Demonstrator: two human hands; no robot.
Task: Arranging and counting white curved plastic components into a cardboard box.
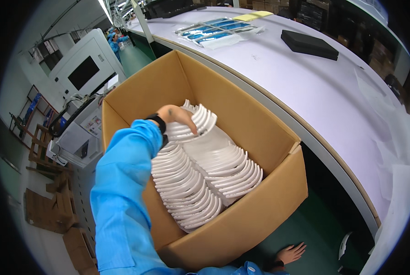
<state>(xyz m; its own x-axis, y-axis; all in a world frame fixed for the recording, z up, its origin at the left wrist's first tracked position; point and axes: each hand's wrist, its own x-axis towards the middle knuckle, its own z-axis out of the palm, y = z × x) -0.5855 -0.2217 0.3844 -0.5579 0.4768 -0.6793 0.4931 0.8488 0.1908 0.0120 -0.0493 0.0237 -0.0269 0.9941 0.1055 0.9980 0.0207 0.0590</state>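
The left arm reaches in from seven o'clock, left hand curled. The right hand lies open-fingered at five o'clock.

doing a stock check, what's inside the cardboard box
Inside the cardboard box are rows of curved white pieces, some partly hidden by the left hand. Whatever lies beneath the pieces is covered and cannot be seen.

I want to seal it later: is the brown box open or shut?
The box is open: white parts show inside from above, and the left hand is in there, at one stack.
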